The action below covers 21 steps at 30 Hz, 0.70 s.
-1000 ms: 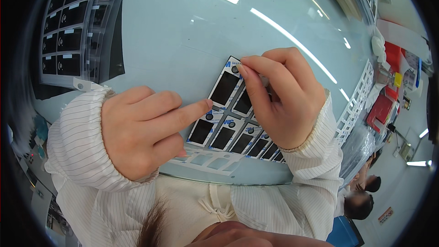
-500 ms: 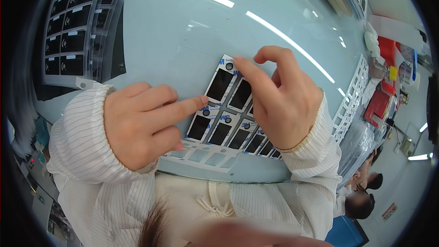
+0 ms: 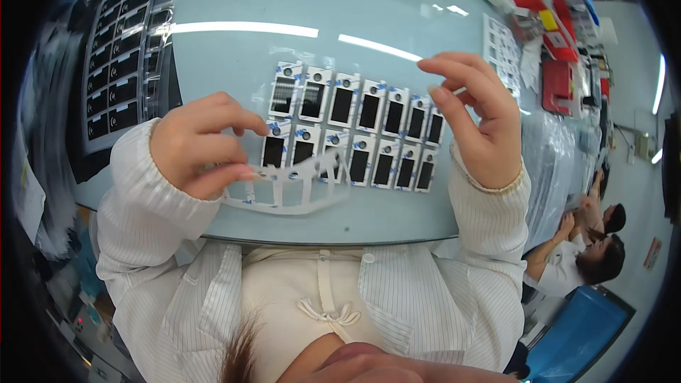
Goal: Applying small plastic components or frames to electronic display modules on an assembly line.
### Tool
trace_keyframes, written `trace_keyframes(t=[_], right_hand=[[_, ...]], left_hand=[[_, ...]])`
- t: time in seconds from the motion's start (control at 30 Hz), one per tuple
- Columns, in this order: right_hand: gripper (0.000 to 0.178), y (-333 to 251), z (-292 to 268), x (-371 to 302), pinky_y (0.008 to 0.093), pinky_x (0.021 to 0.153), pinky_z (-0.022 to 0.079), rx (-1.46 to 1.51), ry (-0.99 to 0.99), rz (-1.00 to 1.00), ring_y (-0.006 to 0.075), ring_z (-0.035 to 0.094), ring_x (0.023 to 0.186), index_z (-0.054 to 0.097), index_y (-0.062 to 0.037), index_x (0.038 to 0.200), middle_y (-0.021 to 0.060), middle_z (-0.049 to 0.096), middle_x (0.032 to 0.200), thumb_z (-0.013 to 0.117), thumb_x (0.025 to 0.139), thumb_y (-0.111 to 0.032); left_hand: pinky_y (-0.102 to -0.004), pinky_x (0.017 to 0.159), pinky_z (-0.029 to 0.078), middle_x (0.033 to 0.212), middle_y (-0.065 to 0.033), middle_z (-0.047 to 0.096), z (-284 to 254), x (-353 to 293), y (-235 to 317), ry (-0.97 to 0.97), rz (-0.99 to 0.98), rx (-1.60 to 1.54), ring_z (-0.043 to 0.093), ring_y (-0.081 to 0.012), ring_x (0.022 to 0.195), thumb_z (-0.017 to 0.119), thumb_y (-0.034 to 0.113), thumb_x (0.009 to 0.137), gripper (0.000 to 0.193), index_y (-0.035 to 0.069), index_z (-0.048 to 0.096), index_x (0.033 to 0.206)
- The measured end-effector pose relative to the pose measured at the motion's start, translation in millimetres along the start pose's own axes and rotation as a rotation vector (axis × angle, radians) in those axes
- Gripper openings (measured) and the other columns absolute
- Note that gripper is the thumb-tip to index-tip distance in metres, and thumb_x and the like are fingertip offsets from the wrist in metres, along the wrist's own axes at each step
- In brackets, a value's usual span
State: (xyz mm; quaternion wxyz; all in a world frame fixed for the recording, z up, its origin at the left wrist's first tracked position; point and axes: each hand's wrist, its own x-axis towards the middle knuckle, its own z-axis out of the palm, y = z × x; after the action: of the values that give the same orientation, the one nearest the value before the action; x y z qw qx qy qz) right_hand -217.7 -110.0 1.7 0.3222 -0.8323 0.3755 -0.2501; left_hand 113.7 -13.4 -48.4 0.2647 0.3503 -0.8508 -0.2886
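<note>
Two rows of small white-framed rectangular pieces (image 3: 343, 101) with black windows, round holes and blue-printed film lie on the glassy table. My left hand (image 3: 198, 138) is at the left end of these rows. Its curled fingers and thumb hold a thin white cut-out strip (image 3: 287, 207) with ladder-like openings; the exact grip is partly hidden. The strip bows upward and overlaps the near row's left part. Just past the rows' right end, my right hand (image 3: 479, 117) hovers with thumb and fingers apart, holding nothing.
At the left lies a sheet of black rectangular pieces (image 3: 117, 64) beside clear film. A white cut-out sheet (image 3: 500, 50) lies at the far right, near red bins (image 3: 560, 85) and clear plastic wrapping (image 3: 546, 156). Other people (image 3: 567, 259) sit at the right.
The view has shifted, showing both rows fully. My right hand has drawn off the pieces to the right. The white strip, flat before, is now lifted and bent at my left hand.
</note>
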Motion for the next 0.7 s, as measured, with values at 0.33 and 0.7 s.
trace_keyframes(t=[0.33, 0.7], right_hand=[[0.050, 62, -42, -132, 0.0260, 0.076, 0.053, 0.585, 0.096, 0.566, 0.0173, 0.065, 0.100, 0.050, 0.0015, 0.139, 0.0128, 0.055, 0.139, 0.065, 0.093, -0.007], [0.055, 55, -40, -162, 0.0330, 0.087, 0.056, 0.831, -0.003, 0.585, 0.0272, 0.062, 0.117, 0.041, -0.0037, 0.147, 0.0142, 0.047, 0.149, 0.061, 0.095, -0.006]], left_hand=[[-0.0231, 0.059, 0.041, 0.078, 0.0000, 0.064, -47, 47, -12, 0.525, -0.519, -0.276, 0.048, -0.0073, 0.061, 0.061, 0.023, 0.100, 0.022, 0.003, 0.068, 0.094], [-0.0368, 0.095, 0.051, 0.120, -0.0104, 0.069, -59, 34, -118, 0.772, -0.823, 0.417, 0.064, -0.0226, 0.111, 0.070, 0.033, 0.093, 0.044, 0.007, 0.063, 0.128]])
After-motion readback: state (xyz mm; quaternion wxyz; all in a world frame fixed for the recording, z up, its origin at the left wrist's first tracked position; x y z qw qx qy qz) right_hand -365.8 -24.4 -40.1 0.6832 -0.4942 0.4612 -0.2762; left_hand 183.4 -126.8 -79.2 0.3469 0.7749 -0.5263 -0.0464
